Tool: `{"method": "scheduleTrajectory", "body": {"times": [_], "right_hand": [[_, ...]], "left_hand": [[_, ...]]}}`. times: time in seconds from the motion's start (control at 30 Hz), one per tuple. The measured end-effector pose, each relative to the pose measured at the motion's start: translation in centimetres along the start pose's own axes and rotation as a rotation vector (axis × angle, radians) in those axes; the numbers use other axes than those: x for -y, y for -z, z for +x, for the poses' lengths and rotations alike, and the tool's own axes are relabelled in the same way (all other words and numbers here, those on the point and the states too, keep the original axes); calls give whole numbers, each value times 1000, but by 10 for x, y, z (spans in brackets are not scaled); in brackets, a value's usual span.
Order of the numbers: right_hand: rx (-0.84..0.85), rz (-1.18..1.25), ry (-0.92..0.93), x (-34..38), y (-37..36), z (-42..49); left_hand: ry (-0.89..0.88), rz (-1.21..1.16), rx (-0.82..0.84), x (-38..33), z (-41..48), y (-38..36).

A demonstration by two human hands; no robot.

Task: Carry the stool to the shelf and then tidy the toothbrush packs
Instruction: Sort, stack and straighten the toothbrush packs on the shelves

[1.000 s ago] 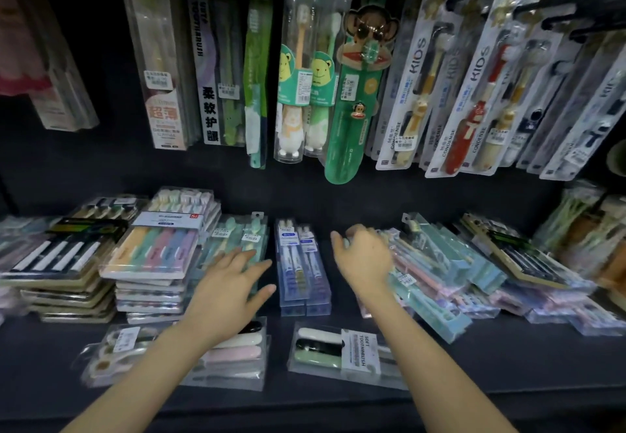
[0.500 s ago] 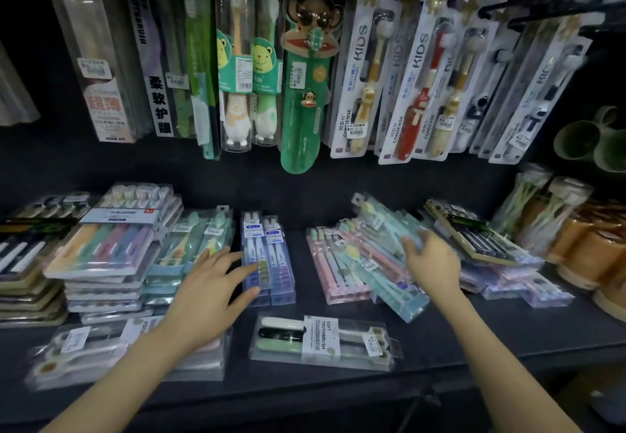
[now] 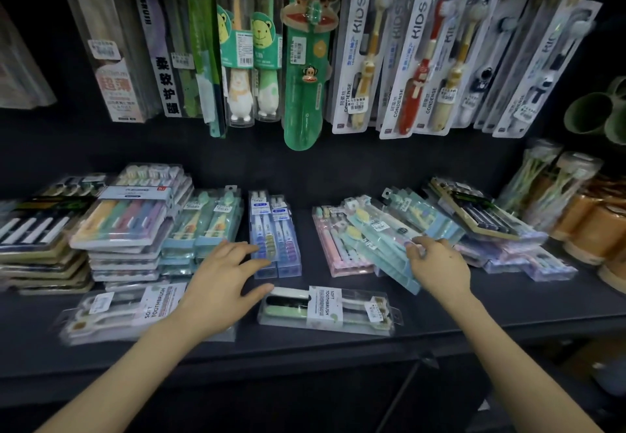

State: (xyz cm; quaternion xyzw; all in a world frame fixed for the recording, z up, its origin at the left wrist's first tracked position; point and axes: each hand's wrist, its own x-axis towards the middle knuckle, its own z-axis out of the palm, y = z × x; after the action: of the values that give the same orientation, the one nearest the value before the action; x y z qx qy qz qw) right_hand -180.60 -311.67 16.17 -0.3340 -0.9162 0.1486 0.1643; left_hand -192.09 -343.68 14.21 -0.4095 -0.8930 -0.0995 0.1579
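Observation:
Toothbrush packs lie in piles on a dark shelf (image 3: 305, 344). My left hand (image 3: 223, 283) reaches forward with spread fingers. Its fingertips touch the lower end of the blue twin packs (image 3: 274, 236), and its thumb lies by a flat "soft toothbrush" pack (image 3: 325, 310). My right hand (image 3: 437, 263) has its fingers curled over the edge of a tilted light-blue pack (image 3: 379, 239). That pack lies askew on a pink pack (image 3: 333, 249). The thumb is hidden. No stool is in view.
Stacked multi-colour packs (image 3: 125, 222) and dark packs (image 3: 34, 236) sit at the left, and a second "soft toothbrush" pack (image 3: 111, 310) lies under my left forearm. Kids' toothbrushes (image 3: 359, 46) hang above. A skewed heap (image 3: 481, 216) and orange cups (image 3: 589, 229) fill the right.
My right hand moved right from the shelf's middle onto the light-blue packs. My left hand slid right until its fingers reached the blue twin packs. The view also shifted right.

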Motion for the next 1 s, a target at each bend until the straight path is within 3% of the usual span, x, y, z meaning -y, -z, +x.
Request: {"method": "scheduleTrajectory", "body": {"times": [0.17,0.53,0.63,0.73,0.87,1.0], "right_hand": [[207,17,56,4,2,-10],[260,-221,160,23,-1,-8],[206,-235,153,27,2,-12],[132,-81,154,48,8,-25],[217,231,228,117,7,-42],[275,365,277,204,-17,-39]], "left_hand": [[11,-23,11,4,-5,-1],[35,-19,-21,7,-13,15],[42,-12,-74,12,-18,20],[59,3,-194,23,-25,27],[125,32,-356,49,-36,40],[192,85,-415,77,-40,55]]}}
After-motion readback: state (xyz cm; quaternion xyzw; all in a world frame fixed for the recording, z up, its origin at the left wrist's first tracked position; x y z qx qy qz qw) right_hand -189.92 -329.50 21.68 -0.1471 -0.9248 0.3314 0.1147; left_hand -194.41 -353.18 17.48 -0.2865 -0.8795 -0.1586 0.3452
